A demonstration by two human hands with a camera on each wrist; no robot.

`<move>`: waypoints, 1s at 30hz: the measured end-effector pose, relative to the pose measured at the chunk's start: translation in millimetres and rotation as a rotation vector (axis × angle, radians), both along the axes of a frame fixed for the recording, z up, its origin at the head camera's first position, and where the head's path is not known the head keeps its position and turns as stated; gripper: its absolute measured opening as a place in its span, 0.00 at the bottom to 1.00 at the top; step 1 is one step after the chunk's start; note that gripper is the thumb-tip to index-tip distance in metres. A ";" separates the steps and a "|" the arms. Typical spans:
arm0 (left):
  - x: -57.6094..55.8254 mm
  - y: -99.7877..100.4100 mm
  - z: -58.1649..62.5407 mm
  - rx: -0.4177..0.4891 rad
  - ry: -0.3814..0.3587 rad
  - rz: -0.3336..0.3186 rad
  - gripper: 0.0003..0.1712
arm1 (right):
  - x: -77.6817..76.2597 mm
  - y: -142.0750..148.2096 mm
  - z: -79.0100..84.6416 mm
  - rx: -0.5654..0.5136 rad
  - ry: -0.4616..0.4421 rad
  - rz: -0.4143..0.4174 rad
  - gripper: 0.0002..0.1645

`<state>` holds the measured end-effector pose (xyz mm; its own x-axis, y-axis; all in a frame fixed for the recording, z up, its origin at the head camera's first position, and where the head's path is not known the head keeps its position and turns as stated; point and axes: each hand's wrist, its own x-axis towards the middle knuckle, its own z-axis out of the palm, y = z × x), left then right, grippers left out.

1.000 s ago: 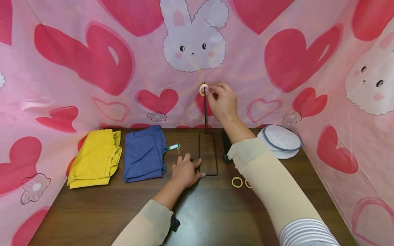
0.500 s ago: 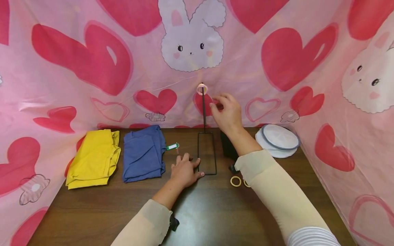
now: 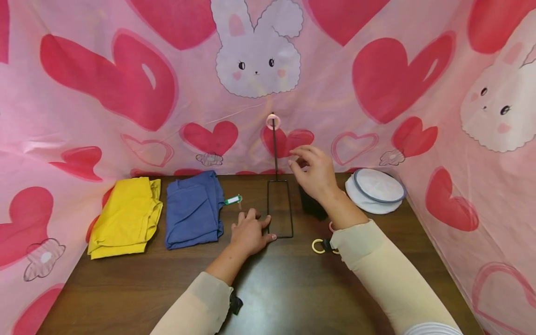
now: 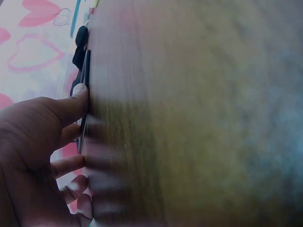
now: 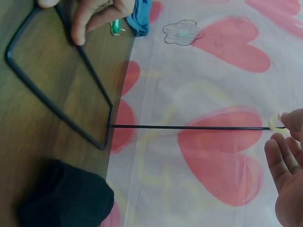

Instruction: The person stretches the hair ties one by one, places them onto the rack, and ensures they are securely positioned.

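Note:
My left hand [image 3: 250, 234] lies at the near left corner of a black wire stand [image 3: 291, 209], thumb and index finger pressing on its flat rectangular base. The other fingers are spread on the table. At the top of the stand's upright rod hangs a pink ring [image 3: 267, 122]; in the right wrist view a yellow ring [image 5: 271, 122] shows there, overlapped by fingertips. My right hand [image 3: 319, 174] is in the air right of the rod and below the ring, fingers loosely bent, holding nothing.
A yellow ring [image 3: 313, 246] and a partly hidden pink ring [image 3: 331, 226] lie by the right sleeve. Black cloth [image 3: 311, 204] sits under the right hand. Around stand a grey-rimmed white round item [image 3: 378, 186], blue cloth [image 3: 194, 209], yellow cloth [image 3: 125, 216] and green key tag [image 3: 233, 199].
My right hand has let go of the ring at the rod's top and moved down and to the right. The ring stays on the rod. My left hand keeps its place on the base.

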<state>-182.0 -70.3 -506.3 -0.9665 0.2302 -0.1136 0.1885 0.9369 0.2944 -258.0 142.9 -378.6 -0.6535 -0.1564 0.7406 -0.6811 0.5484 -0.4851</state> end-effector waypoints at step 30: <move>-0.4 -2.0 0.7 0.022 -0.005 -0.005 0.39 | 44.7 46.2 -52.9 0.219 -0.234 0.125 0.16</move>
<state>-182.4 -72.2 -505.6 -0.9647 0.2375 -0.1135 0.1916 0.9291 0.3162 -213.3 189.1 -431.4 -0.7672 -0.3851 0.5129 -0.6341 0.5761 -0.5158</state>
